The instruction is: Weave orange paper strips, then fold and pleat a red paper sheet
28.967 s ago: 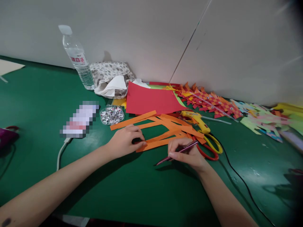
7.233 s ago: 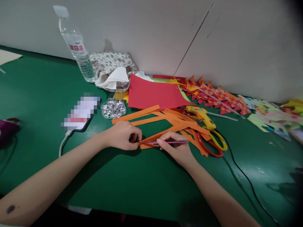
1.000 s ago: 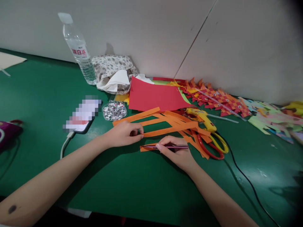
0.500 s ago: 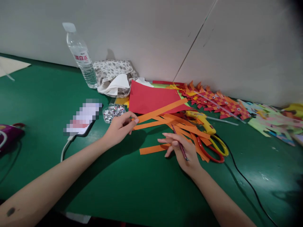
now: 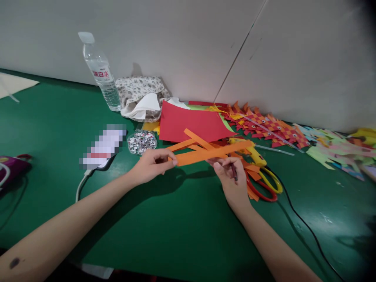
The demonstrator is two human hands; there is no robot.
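Note:
Between the thumb and fingers of my left hand is the left end of an orange paper strip, raised over the green table. My right hand has a dark reddish pencil tucked among its curled fingers. Its thumb and fingertips are at the strip's lower edge; whether they pinch it I cannot tell. More orange strips lie in a loose pile behind and below. Scissors with red and yellow handles rest just right of my right hand, beside a yellow glue gun.
Behind the strips lie red paper sheets and a bag of googly eyes. A water bottle, a tissue pouch and a plugged-in phone stand left. Woven red-orange paper fish and pale paper pieces lie right. A black cord runs down the right side.
My left hand has moved slightly right and down, and its strip now lies flatter across the view. My right hand has risen from the pile to the strip, its fingers more curled.

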